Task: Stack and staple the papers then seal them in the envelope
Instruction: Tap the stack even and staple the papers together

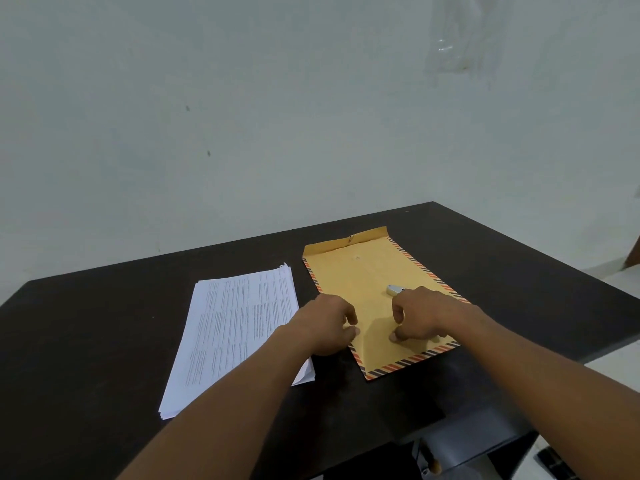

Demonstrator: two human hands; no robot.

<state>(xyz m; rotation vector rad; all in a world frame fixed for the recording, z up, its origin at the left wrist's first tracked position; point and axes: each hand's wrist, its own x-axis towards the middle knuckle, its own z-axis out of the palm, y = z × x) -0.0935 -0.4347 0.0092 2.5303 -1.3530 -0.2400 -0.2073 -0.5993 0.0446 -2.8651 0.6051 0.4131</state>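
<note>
On the dark table (104, 323) lie one stack of printed papers (239, 323), one tan envelope (374, 271) with a striped border, and one small silver stapler (394, 289). Both hands hover low over the near half of the envelope. The left hand (329, 323) sits at the envelope's left edge, its fingers (349, 315) curled with the tips close together, holding nothing that can be seen. The right hand (420, 315) is on the right side of the envelope, fingers (398, 311) bent down toward the paper surface, thumb near the sheet; whether the tips press on it cannot be told. The stapler lies on the envelope just beyond the right fingers, partly hidden by that hand. The papers lie just left of the left fingers, the left forearm crossing over their near right corner. The envelope's flap, at its far end, stands open, well beyond both hands. A pale wall (242, 116) rises behind the table.
</note>
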